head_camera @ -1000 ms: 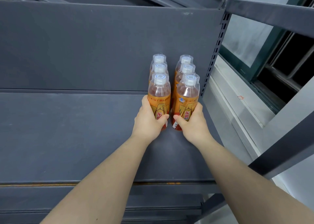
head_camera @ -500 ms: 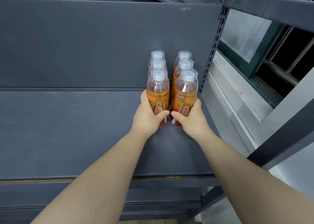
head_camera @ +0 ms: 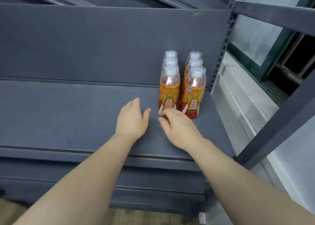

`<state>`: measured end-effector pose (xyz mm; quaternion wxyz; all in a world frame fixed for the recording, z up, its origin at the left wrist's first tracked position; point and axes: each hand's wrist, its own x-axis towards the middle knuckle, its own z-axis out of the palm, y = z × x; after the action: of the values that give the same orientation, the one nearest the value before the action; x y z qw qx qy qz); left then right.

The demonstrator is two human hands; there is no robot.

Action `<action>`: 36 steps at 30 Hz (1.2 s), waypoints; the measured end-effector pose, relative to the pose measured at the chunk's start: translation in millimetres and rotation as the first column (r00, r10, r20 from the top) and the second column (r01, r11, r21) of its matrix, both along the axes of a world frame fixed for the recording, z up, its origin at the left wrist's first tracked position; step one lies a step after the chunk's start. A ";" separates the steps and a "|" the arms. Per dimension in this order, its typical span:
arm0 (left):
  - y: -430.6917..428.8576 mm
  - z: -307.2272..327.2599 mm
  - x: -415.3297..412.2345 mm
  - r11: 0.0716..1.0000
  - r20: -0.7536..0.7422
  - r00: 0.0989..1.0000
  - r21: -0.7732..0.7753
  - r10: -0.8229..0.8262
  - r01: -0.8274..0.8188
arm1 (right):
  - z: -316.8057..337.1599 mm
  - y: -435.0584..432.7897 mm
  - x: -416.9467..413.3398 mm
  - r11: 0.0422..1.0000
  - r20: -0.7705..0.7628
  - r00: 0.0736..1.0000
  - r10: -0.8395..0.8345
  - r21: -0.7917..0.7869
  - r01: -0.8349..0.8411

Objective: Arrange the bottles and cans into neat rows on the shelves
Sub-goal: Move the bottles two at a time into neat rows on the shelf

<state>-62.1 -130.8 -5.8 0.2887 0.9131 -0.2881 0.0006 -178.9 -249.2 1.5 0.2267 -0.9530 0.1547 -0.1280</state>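
Six orange-labelled bottles with pale caps are seen standing upright on the grey shelf, set in two rows of three that run front to back. Behind the bottles the back panel is found, and just to their right the slotted upright. In front of the bottles and slightly to their left, the right hand is held low with fingers loosely curled and nothing gripped; its fingertips lie at the base of the front-left bottle, though contact cannot be made out. Further left of the bottles, and apart from them, the left hand is spread open over the shelf, with nothing held.
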 end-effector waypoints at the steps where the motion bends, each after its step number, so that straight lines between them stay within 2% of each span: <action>1: 11.7 -1.0 2.7 0.999 0.045 0.999 0.034 0.015 -0.017 | 1.2 7.7 7.9 0.998 -0.064 0.996 0.058 -0.019 -0.060; 5: 69.8 -7.8 17.7 0.978 0.081 0.987 0.145 0.142 -0.152 | 0.7 46.6 42.3 0.971 -0.181 0.961 0.211 -0.070 -0.227; 9: 140.3 -9.0 26.2 0.919 0.114 0.956 0.265 0.271 -0.292 | -1.0 96.4 76.7 0.942 -0.257 0.923 0.285 -0.102 -0.319; 14: 237.3 -9.0 37.5 0.850 0.105 0.915 0.341 0.390 -0.401 | -3.5 179.1 121.9 0.891 -0.302 0.880 0.366 -0.160 -0.425; 26: 475.6 -6.4 75.0 0.696 0.134 0.764 0.339 0.631 -0.634 | -3.6 412.9 218.0 0.751 -0.324 0.759 0.564 -0.180 -0.635; 36: 605.0 -8.3 96.9 0.562 0.112 0.624 0.335 0.773 -0.757 | -5.1 561.8 275.0 0.575 -0.319 0.606 0.729 -0.195 -0.795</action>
<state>34.8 474.2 -14.1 0.0991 0.9827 0.1477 0.0526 96.2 312.6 -3.5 0.0862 -0.9564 -0.2731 0.0575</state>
